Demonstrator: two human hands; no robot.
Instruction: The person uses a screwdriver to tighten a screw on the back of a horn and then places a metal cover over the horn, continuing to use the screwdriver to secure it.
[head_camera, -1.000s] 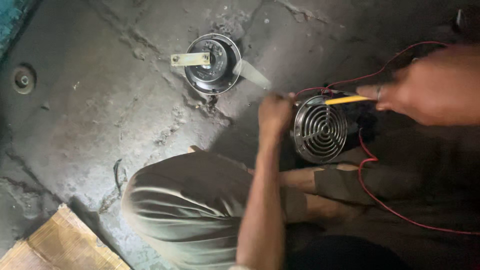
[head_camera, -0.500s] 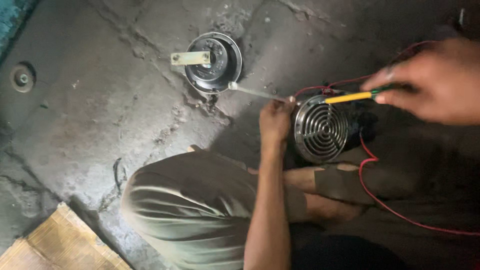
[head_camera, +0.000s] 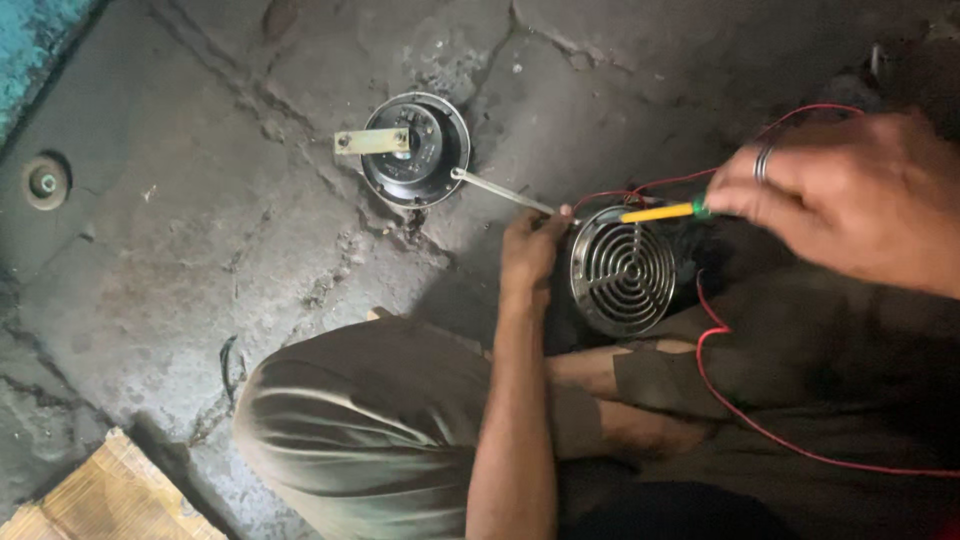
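My right hand (head_camera: 850, 195) has edged leftward, fingers pinching the yellow screwdriver (head_camera: 655, 212) at the grilled horn's (head_camera: 622, 270) twelve o'clock, my left hand (head_camera: 532, 250) gripping its nine o'clock rim.

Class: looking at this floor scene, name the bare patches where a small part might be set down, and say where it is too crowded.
Bare concrete floor lies between the small round disc at left, the black round horn and the bent knee. More lies above the horn, toward the top edge. It is crowded around the grilled horn: left hand, right hand, yellow-handled screwdriver and red wires.
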